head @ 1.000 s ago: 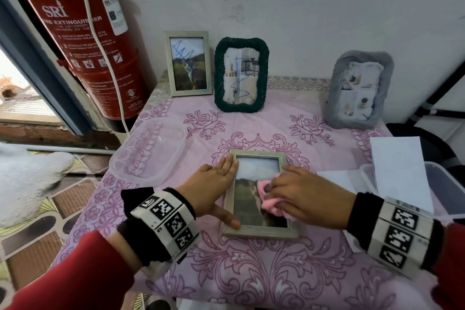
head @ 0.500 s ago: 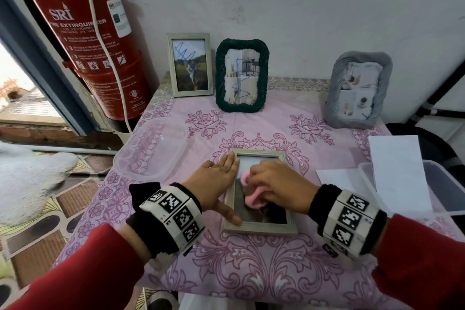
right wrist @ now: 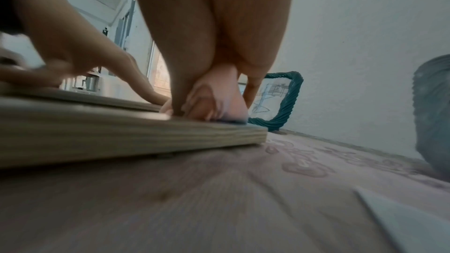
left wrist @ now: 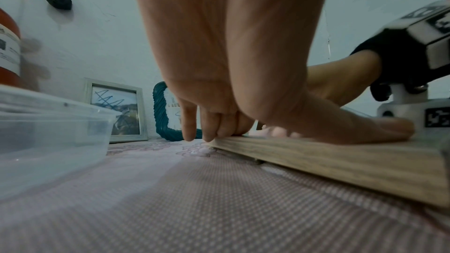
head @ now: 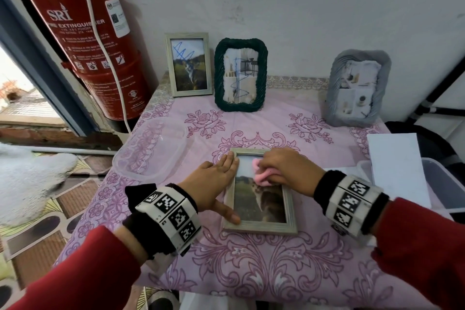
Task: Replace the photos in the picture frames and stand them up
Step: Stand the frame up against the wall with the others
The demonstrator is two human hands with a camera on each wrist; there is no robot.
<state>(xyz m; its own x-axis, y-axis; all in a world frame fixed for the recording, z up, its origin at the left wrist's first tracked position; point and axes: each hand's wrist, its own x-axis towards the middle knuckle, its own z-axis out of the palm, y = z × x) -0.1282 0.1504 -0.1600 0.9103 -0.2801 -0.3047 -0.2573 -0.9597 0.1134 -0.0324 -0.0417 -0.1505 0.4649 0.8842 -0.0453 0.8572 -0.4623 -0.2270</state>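
A pale wooden frame (head: pixel 261 228) (left wrist: pixel 340 163) (right wrist: pixel 116 134) with a landscape photo lies flat, glass up, on the pink tablecloth (head: pixel 251 272). My left hand (head: pixel 214 184) (left wrist: pixel 219 126) rests on its left rail with straight fingers and the thumb near the bottom corner. My right hand (head: pixel 281 168) (right wrist: pixel 209 111) grips a crumpled pink cloth (head: pixel 261 177) and presses it on the upper part of the glass. At the back stand a matching pale frame (head: pixel 188 64), a dark green rope frame (head: pixel 240 75) and a grey rope frame (head: pixel 357 88).
A clear plastic lid or tray (head: pixel 153 151) lies left of the flat frame. A clear bin (head: pixel 442 184) with a white sheet (head: pixel 395 173) over it sits at the right edge. A red fire extinguisher (head: pixel 93 40) stands beyond the table's back left corner.
My right hand has slid the pink cloth up the glass, from the middle of the photo toward the frame's top. The left hand has stayed on the left rail.
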